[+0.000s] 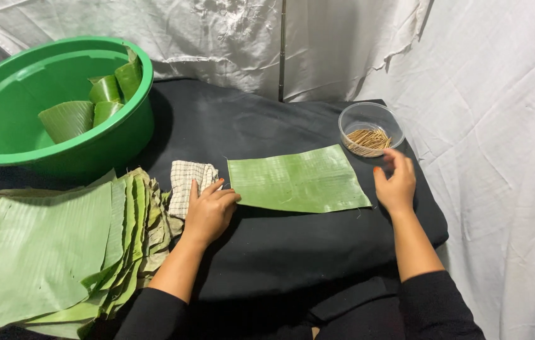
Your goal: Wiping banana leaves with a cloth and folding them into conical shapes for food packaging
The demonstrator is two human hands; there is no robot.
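Head camera view, looking down at a low surface covered in black cloth (280, 252), with white sheeting (488, 94) hung behind and to the right.

A single squared piece of banana leaf (297, 181) lies flat on the cloth, between the person's two hands. The left hand (209, 211) rests palm down just beside the leaf's left edge, fingers loosely spread, fingertips at or nearly at the edge, and grips nothing. Under and behind that hand lies a folded checked cloth (187, 182). The right hand (395, 182) hovers off the leaf's right edge, fingers apart and slightly blurred, empty, reaching toward a small clear bowl of thin wooden picks (368, 133) that stands just behind the leaf's far right corner.

At the left, a thick stack of cut banana leaves (47, 252) fans out over the cloth's edge. Behind it sits a green plastic basin (130, 135) holding a few leaf pieces already rolled into cones (88, 107).

The step in hand looks like the start of shaping one leaf: it is laid out flat and not yet folded. The next move seems to call for lifting one pick out of the bowl with the fingertips while the other hand keeps the leaf from sliding.
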